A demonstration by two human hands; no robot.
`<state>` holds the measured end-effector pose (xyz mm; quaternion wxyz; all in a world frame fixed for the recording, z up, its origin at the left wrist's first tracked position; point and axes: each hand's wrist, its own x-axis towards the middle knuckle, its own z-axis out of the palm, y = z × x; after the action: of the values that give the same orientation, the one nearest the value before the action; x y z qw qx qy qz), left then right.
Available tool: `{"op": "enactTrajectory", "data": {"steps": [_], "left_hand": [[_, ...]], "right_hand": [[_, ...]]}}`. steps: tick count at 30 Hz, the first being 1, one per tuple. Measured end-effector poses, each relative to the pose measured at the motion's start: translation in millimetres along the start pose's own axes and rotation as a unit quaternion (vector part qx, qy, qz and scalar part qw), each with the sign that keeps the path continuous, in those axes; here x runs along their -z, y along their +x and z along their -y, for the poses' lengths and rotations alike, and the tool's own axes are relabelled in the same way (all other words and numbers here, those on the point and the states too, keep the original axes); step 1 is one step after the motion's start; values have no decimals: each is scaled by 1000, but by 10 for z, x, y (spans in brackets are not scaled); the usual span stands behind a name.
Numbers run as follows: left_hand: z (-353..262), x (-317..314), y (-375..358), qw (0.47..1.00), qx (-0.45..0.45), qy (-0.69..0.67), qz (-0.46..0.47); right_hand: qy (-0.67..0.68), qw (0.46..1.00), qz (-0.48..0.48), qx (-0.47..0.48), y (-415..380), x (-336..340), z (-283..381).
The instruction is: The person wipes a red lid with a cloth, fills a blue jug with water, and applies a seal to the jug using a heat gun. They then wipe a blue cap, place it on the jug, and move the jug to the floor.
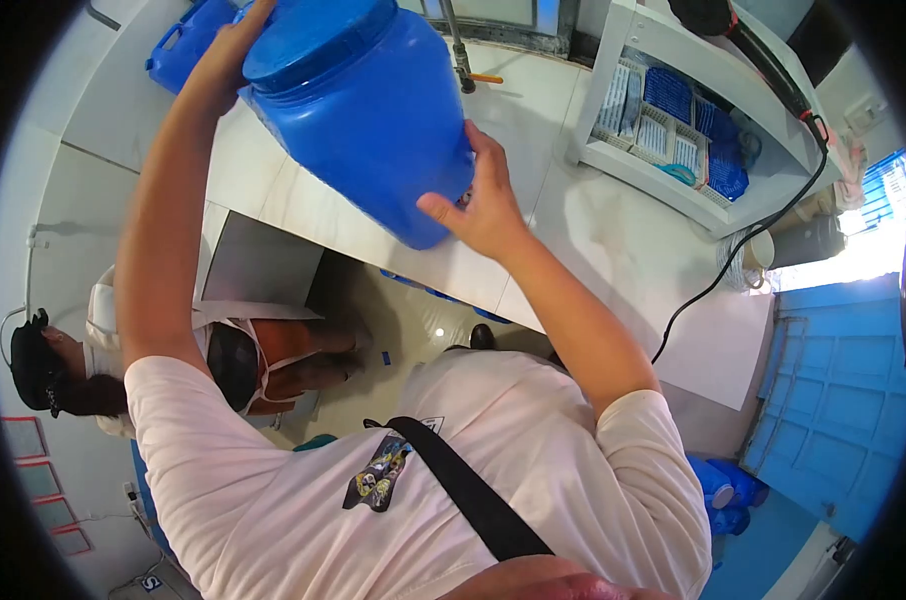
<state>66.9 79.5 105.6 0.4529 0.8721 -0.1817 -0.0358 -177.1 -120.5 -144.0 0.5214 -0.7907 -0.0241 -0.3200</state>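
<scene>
A large blue plastic drum is tilted over the white counter, its blue screw lid toward the upper left. My right hand grips the drum's lower end, thumb on the near side and fingers round the far edge. Up by the lid, my left hand is against the drum's side; its fingers are partly cut off by the top of the view. Just behind that hand is a smaller blue jerrycan with a moulded handle.
A tap with an orange lever stands behind the drum. On the right, a white shelf unit holds baskets of packets, and a black cable hangs over the counter. Another person is at the left, below the counter.
</scene>
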Motion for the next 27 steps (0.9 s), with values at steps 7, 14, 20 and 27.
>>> {"op": "enactTrajectory", "data": {"steps": [7,14,20,27], "left_hand": [[-332,-306,-529,915,24,-387,113],[-305,-1996,-1916,839,-297,-449,75],[-19,-2992,-2443,866,-404,-268,127],[-57,-3121,-2332,887,-449,-73,77]], "right_hand": [[-76,997,19,14,68,223,-317],[206,924,-20,-322,-20,1606,-347],[137,815,200,-526,-172,2013,-153],[293,933,64,-200,-471,1956,-270]]}}
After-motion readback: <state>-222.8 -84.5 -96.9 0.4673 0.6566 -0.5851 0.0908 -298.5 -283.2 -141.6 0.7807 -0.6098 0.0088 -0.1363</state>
